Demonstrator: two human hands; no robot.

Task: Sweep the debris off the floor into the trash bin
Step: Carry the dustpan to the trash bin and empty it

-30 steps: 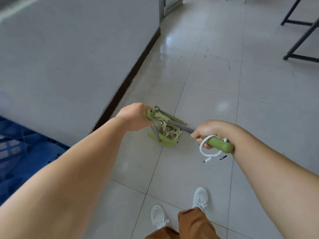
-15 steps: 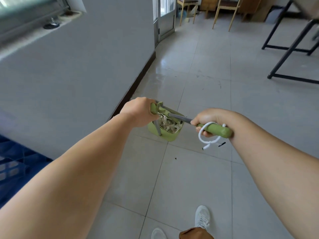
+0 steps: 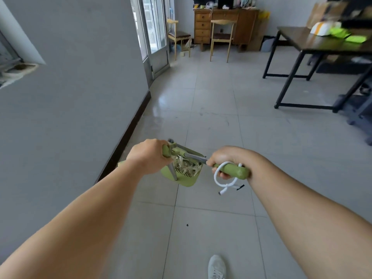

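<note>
My left hand (image 3: pixel 148 156) grips the green top of the dustpan handle (image 3: pixel 166 151). Below it hangs the green dustpan (image 3: pixel 186 181), lifted off the tiled floor, with pale shredded debris (image 3: pixel 187 165) piled inside. My right hand (image 3: pixel 225 162) is closed around the green broom handle (image 3: pixel 234 171), whose grey shaft runs toward the dustpan. A white cord loop (image 3: pixel 222 183) dangles from the handle end. The broom head is hidden behind the dustpan. No trash bin can be picked out with certainty.
A grey wall with dark skirting (image 3: pixel 124 137) runs along my left. A glass door (image 3: pixel 155 35) stands ahead, with wooden chairs (image 3: pixel 221 37) and a wooden drawer desk (image 3: pixel 225 23) beyond. A black-legged table (image 3: pixel 314 45) stands on the right. A small dark speck (image 3: pixel 187 225) lies on the floor.
My view has tilted upward, bringing the far room, door and furniture into sight. Both hands keep the same grips on the dustpan and broom, which stay together in front of me.
</note>
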